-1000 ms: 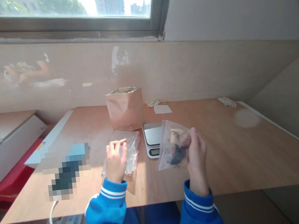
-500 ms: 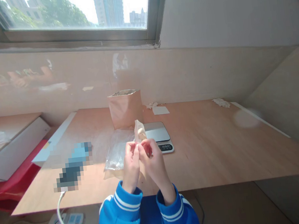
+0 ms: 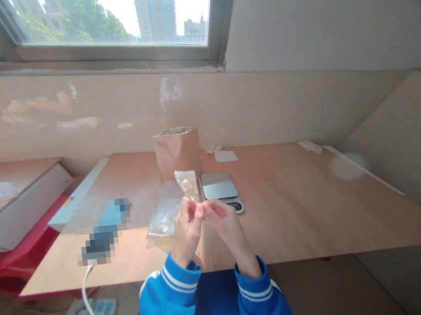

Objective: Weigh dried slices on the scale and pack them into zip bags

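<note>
A small clear zip bag (image 3: 185, 181) with a thin red line and pale contents sticks up above my fingertips, tilted to the left. My left hand (image 3: 185, 230) is closed on its lower edge, thumb against forefinger. Beside it, my right hand (image 3: 222, 219) pinches at the same edge, its fingertips meeting the left ones. Under and left of my left hand lies a larger clear plastic bag (image 3: 161, 218). Just behind my right hand sits a flat kitchen scale (image 3: 219, 185), its button panel partly covered by that hand.
A brown paper pouch (image 3: 176, 153) stands open-topped at the back of the wooden table (image 3: 294, 209). Near it are a white card (image 3: 226, 156) and crumpled tissue (image 3: 214, 149). A blurred-out device with a white cable (image 3: 84, 291) lies at left.
The zip bag has swung left and turned its flat side to me. My right hand has shifted right and its fingers have straightened somewhat, uncovering more of the scale.
</note>
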`<state>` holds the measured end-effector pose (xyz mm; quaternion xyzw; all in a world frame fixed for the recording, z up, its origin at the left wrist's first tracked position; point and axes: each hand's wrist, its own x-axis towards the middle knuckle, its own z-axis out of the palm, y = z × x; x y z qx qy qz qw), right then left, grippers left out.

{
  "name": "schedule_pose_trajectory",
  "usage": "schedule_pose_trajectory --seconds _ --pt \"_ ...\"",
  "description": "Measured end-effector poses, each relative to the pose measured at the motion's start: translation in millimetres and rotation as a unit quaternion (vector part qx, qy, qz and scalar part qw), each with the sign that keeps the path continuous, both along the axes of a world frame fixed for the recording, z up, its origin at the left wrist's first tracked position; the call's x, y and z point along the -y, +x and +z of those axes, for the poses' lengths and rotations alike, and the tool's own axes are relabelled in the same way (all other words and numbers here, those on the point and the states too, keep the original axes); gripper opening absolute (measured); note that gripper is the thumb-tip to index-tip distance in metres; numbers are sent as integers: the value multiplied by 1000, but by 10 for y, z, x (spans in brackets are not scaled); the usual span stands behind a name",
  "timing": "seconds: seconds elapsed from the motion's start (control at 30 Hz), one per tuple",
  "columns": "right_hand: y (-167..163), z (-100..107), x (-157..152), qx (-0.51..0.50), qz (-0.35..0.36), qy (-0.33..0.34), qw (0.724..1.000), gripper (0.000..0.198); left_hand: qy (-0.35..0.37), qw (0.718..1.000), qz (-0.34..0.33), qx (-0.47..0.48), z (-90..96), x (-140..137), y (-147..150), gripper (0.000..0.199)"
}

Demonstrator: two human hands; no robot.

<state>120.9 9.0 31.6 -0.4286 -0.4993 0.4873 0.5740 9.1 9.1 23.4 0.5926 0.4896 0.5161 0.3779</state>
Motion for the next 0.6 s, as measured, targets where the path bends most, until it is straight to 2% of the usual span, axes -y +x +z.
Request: schedule_pose_trajectory --seconds 0.17,0.37,0.53,0.6 --pt "62 15 30 92 -28 33 995 21 34 997 -17 -74 68 0 -24 28" --pt "61 6 79 179 -72 56 980 16 38 993 -71 -87 94 -23 -85 28" --pt "28 -40 56 170 -163 62 970 17 46 990 -88 -103 114 -36 -107 25" --pt "103 -73 21 146 -239 65 958 17 56 991 -62 -108 111 -29 -151 23"
